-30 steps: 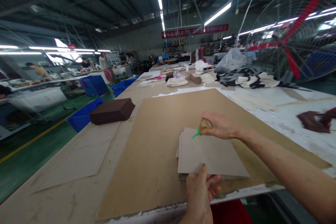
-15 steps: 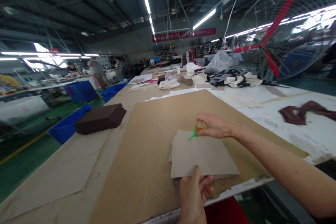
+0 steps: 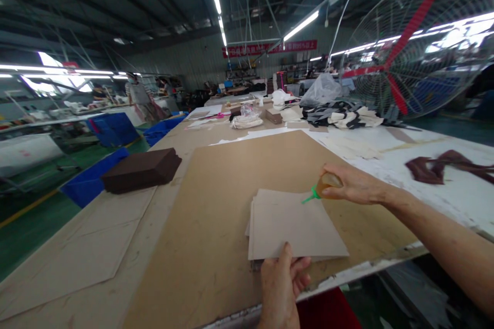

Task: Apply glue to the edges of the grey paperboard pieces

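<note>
My right hand [image 3: 353, 184] is wrapped round a squeeze bottle [image 3: 329, 186] of amber liquid, probably glue. Its green nozzle [image 3: 311, 196] points down and left at the far right corner of the top sheet. Slightly fanned grey-beige cardboard sheets [image 3: 289, 223] lie in a stack close to the table's front edge. At the stack's near edge is my left hand [image 3: 281, 280], thumb pressed on top and fingers curled below the edge, gripping the sheets. Whatever lies under the near edge is mostly hidden.
A large brown board [image 3: 216, 205] lies beneath the stack. Dark brown pieces [image 3: 141, 169] are piled at left beside a blue bin [image 3: 90, 177]. Fabric scraps [image 3: 343, 115] and a brown strip [image 3: 428, 169] lie at right, below a big fan [image 3: 386, 67]. A person [image 3: 139, 97] stands far left.
My right hand has moved right with the bottle, its nozzle going from the sheet's far middle to its far right corner. My left hand stays at the near edge. The view has shifted slightly.
</note>
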Demonstrator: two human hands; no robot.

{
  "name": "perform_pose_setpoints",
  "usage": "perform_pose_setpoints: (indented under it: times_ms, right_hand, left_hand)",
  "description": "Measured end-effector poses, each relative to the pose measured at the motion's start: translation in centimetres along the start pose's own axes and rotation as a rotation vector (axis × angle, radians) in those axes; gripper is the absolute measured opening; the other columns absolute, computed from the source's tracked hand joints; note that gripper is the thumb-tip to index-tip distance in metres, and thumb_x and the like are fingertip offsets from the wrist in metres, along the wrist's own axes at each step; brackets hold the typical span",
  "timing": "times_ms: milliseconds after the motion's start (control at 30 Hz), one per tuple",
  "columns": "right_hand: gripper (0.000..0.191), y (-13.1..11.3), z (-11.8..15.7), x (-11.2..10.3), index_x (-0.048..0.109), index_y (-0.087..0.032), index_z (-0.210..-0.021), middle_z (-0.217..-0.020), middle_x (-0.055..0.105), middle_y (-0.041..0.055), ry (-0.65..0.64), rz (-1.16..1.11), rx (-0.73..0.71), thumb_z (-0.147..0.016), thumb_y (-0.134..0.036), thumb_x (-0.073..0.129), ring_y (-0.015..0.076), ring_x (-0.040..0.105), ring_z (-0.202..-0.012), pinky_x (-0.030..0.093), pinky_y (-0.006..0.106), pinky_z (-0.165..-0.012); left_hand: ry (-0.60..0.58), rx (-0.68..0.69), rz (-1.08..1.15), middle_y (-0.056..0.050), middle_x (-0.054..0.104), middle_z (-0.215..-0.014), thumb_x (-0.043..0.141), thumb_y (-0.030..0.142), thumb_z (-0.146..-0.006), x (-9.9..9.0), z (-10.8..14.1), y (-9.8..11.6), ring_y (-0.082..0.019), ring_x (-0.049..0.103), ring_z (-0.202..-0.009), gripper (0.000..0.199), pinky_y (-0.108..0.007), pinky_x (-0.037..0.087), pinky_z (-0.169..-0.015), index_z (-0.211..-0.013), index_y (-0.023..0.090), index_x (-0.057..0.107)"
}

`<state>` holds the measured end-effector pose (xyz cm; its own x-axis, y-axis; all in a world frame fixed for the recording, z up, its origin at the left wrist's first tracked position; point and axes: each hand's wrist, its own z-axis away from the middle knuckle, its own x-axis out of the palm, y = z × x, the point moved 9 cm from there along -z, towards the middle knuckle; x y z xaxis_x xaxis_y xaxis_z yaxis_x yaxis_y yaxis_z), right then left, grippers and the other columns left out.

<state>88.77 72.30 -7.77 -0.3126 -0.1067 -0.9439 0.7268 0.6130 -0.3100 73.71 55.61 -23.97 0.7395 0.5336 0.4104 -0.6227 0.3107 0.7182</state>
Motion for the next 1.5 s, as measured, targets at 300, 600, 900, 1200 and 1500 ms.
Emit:
perform_pose_setpoints:
  times_ms: [300,600,900,1200,1500]
  right_hand:
    - [0.031,-6.2,-3.5,2.3,0.055,-0.020,-0.097,-0.094,0.060,0.0030,0.053,-0.049,-0.190,-0.076,-0.042,0.062,0.0172,0.055,-0.081,0.036,0.027,-0.069]
    - [0.032,-2.0,-1.5,0.9,0.054,-0.020,-0.098,-0.092,0.060,0.0028,0.049,-0.046,-0.083,-0.077,-0.044,0.060,0.0186,0.055,-0.080,0.036,0.028,-0.068]
    - [0.040,3.1,1.8,-0.2,0.054,-0.020,-0.102,-0.082,0.061,0.0009,0.021,-0.087,0.087,-0.076,-0.050,0.060,0.0175,0.055,-0.072,0.037,0.028,-0.062]
    - [0.039,4.3,2.8,-0.8,0.055,-0.021,-0.102,-0.089,0.062,0.0019,0.043,-0.068,0.113,-0.077,-0.051,0.059,0.0186,0.056,-0.078,0.039,0.029,-0.068]
    - [0.039,1.1,1.4,0.1,0.053,-0.020,-0.105,-0.100,0.061,0.0050,0.068,-0.017,0.005,-0.079,-0.048,0.058,0.0209,0.056,-0.087,0.038,0.031,-0.074]
  left_hand:
    - [0.007,0.004,-0.025,-0.019,0.065,-0.106,0.054,0.029,-0.091,0.0,0.3,0.1,-0.022,0.068,-0.085,0.029,-0.020,0.048,-0.048,-0.107,0.005,0.054]
    - [0.036,0.003,0.000,-0.017,0.067,-0.100,0.056,0.025,-0.090,-0.2,-0.4,-0.1,-0.022,0.069,-0.079,0.022,-0.020,0.049,-0.044,-0.103,0.006,0.054]
    - [0.035,0.015,-0.007,-0.017,0.068,-0.095,0.059,0.024,-0.087,-0.3,-0.4,-0.2,-0.024,0.070,-0.079,0.021,-0.020,0.049,-0.044,-0.097,0.006,0.057]
    - [0.025,0.022,-0.023,-0.021,0.066,-0.103,0.059,0.023,-0.088,-0.3,-0.1,0.0,-0.025,0.069,-0.084,0.022,-0.020,0.050,-0.045,-0.100,0.004,0.057]
    - [0.040,0.030,-0.036,-0.018,0.067,-0.098,0.059,0.023,-0.088,-0.2,-0.2,0.1,-0.024,0.069,-0.081,0.020,-0.021,0.050,-0.045,-0.099,0.006,0.056]
